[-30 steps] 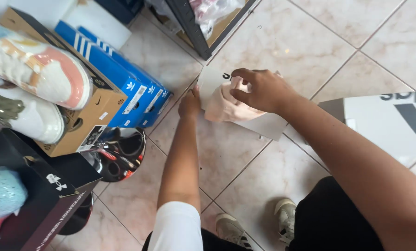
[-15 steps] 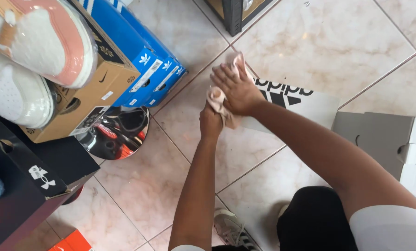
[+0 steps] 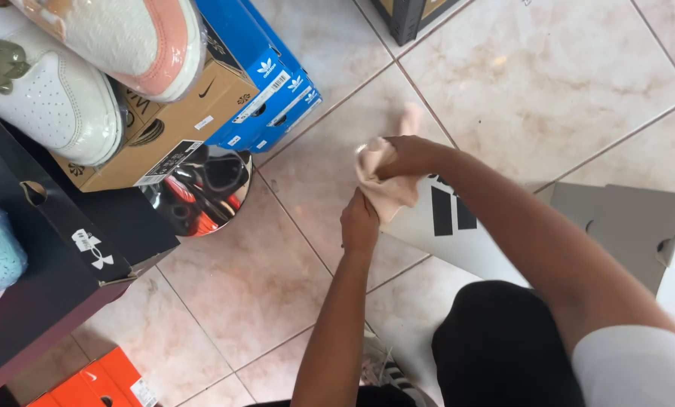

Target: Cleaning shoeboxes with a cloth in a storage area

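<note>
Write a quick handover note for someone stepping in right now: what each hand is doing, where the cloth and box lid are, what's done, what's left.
Right hand: gripping the pink cloth, bunched against the white box lid.
Left hand: at the lid's near edge, just under the cloth; whether it grips either cannot be told.
Lid lies flat on the tiled floor; its grey box sits beside it.
Done: cloth is on the lid.
Left: how much lid is wiped can't be judged.
</note>
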